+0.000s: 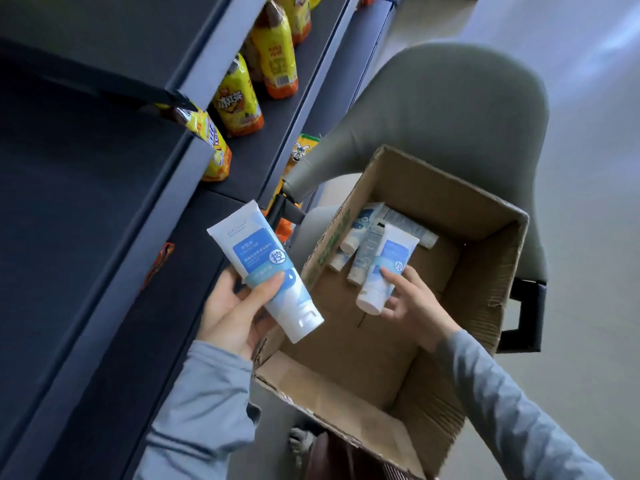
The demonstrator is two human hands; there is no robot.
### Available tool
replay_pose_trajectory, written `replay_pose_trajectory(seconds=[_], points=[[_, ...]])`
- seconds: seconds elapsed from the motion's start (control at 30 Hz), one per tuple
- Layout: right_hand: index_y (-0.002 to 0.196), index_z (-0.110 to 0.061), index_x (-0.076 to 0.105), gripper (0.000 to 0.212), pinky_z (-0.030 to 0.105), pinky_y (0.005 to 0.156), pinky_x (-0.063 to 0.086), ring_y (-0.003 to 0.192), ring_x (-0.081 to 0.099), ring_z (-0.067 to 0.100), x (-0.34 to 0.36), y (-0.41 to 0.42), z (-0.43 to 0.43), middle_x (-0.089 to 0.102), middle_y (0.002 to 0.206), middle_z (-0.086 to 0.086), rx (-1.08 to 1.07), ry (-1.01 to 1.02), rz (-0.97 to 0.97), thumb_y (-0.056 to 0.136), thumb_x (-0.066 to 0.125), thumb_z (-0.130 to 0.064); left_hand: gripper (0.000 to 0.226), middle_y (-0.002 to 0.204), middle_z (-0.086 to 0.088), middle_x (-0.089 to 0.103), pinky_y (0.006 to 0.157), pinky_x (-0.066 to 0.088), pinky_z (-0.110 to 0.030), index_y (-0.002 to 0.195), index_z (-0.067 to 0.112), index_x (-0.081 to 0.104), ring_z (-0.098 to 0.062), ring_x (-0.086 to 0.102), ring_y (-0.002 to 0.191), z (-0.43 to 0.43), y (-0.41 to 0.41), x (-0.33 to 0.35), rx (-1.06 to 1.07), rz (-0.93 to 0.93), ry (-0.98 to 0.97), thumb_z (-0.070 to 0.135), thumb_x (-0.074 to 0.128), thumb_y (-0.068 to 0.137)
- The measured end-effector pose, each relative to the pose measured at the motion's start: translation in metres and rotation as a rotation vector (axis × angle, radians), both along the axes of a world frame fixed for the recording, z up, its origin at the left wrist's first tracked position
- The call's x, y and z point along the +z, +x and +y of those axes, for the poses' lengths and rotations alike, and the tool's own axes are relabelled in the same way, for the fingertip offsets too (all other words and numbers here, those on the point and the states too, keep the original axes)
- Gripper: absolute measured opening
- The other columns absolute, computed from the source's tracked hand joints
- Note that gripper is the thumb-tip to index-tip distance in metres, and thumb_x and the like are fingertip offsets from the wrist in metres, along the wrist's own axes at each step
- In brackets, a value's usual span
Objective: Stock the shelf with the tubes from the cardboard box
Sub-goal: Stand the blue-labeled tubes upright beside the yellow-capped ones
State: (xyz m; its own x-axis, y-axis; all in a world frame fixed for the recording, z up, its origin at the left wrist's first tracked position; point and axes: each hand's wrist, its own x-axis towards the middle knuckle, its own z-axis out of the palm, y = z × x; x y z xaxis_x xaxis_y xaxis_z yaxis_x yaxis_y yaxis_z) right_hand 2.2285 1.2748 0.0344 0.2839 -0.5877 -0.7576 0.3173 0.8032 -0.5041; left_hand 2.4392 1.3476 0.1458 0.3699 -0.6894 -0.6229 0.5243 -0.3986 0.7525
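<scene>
My left hand point(235, 306) grips a white and blue tube point(263, 261) by its lower half, cap end toward me, between the dark shelf point(104, 209) and the open cardboard box point(485, 265). Inside the box my right hand point(412, 303) holds a second white and blue tube point(384, 271), fingers curled round it near its cap. Several more tubes point(363, 237) lie against the box's far left corner.
The box stands on a grey chair point(440, 109). Yellow snack bags point(235, 98) line the right part of the shelf tiers; the left part of the shelf beside my left hand is bare. Pale floor point(588, 202) lies to the right.
</scene>
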Motion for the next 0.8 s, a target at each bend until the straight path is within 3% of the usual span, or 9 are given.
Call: replay_pose_trajectory(seconds=[0.17, 0.3, 0.4, 0.47, 0.57, 0.8], points=[[0.119, -0.018, 0.055, 0.035, 0.035, 0.064, 0.059, 0.089, 0.070, 0.021, 0.075, 0.015, 0.011, 0.069, 0.112, 0.007, 0.085, -0.148, -0.083, 0.085, 0.060, -0.025, 0.038, 0.081, 0.003, 0.072, 0.051, 0.054, -0.025, 0.097, 0.019, 0.059, -0.010, 0.070, 0.069, 0.025, 0.009, 0.044, 0.013, -0.091, -0.028, 0.013, 0.069, 0.060], [0.120, -0.018, 0.055, 0.041, 0.032, 0.059, 0.058, 0.090, 0.070, 0.021, 0.138, 0.026, 0.022, 0.070, 0.109, 0.006, 0.198, -0.308, -0.122, 0.080, 0.060, -0.029, 0.033, 0.083, 0.003, 0.072, 0.053, 0.054, -0.024, 0.096, 0.019, 0.059, -0.011, 0.070, 0.074, 0.055, 0.015, 0.083, 0.014, -0.200, -0.066, 0.006, 0.071, 0.068], [0.118, -0.018, 0.056, 0.042, 0.037, 0.066, 0.061, 0.088, 0.071, 0.024, 0.180, 0.033, 0.036, 0.071, 0.104, 0.008, 0.275, -0.443, -0.112, 0.078, 0.063, -0.030, 0.031, 0.082, 0.002, 0.073, 0.059, 0.055, -0.026, 0.093, 0.019, 0.060, -0.011, 0.070, 0.074, 0.076, 0.019, 0.117, 0.023, -0.322, -0.130, -0.001, 0.069, 0.073], [0.113, -0.019, 0.058, 0.037, 0.039, 0.068, 0.060, 0.086, 0.071, 0.025, 0.203, 0.037, 0.047, 0.071, 0.102, 0.009, 0.304, -0.518, -0.119, 0.077, 0.065, -0.030, 0.031, 0.084, 0.000, 0.072, 0.065, 0.056, -0.028, 0.094, 0.018, 0.059, -0.010, 0.069, 0.075, 0.090, 0.022, 0.143, 0.047, -0.405, -0.182, -0.004, 0.069, 0.073], [0.107, -0.020, 0.061, 0.029, 0.040, 0.069, 0.059, 0.088, 0.070, 0.028, 0.235, 0.041, 0.066, 0.070, 0.104, 0.015, 0.332, -0.590, -0.155, 0.080, 0.064, -0.026, 0.030, 0.083, -0.001, 0.071, 0.060, 0.055, -0.021, 0.092, 0.014, 0.059, -0.007, 0.067, 0.069, 0.112, 0.025, 0.183, 0.066, -0.529, -0.268, -0.006, 0.069, 0.073], [0.117, -0.015, 0.054, 0.039, 0.031, 0.055, 0.057, 0.082, 0.070, 0.029, 0.312, 0.061, 0.105, 0.070, 0.103, 0.016, 0.411, -0.798, -0.192, 0.081, 0.061, -0.025, 0.031, 0.082, 0.006, 0.073, 0.060, 0.051, -0.014, 0.090, 0.017, 0.062, -0.007, 0.068, 0.072, 0.178, 0.037, 0.258, 0.104, -0.763, -0.428, -0.003, 0.074, 0.070]])
